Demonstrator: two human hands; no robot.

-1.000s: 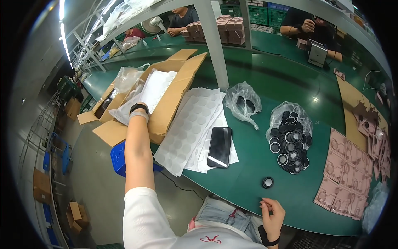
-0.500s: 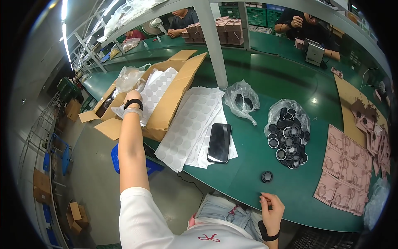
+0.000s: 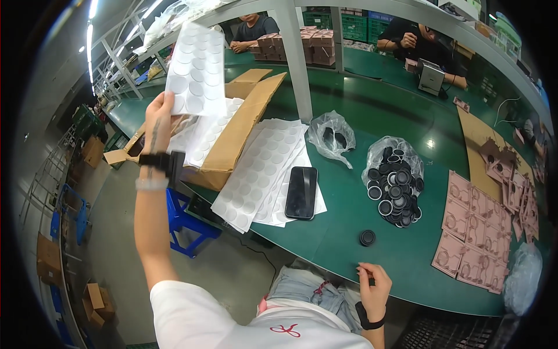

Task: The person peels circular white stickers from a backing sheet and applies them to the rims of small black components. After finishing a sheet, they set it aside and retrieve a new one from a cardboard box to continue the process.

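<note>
My left hand (image 3: 158,109) grips a white sheet of round stickers (image 3: 196,75) by its lower left corner, raised above an open cardboard box (image 3: 235,145). More sticker sheets (image 3: 210,139) lie inside the box. Beside it on the green table, a fanned pile of similar sheets (image 3: 249,174) is partly covered by a black phone (image 3: 301,193). My right hand (image 3: 375,285) rests at the table's near edge, fingers loosely curled and thumb near the index tip, with nothing visible in them. Just beyond it sits a small stack of black round caps (image 3: 367,237).
A plastic bag spilling black rings and caps (image 3: 398,189) lies right of the phone, with another clear bag (image 3: 331,136) farther left. Pink moulded panels (image 3: 474,235) cover the right side. A grey post (image 3: 295,64) rises from the table. Two people sit across. A blue stool (image 3: 189,224) stands below.
My left hand has come up out of the box and left, lifting a sticker sheet. My right hand stays curled at the table edge. The whole view has shifted slightly.
</note>
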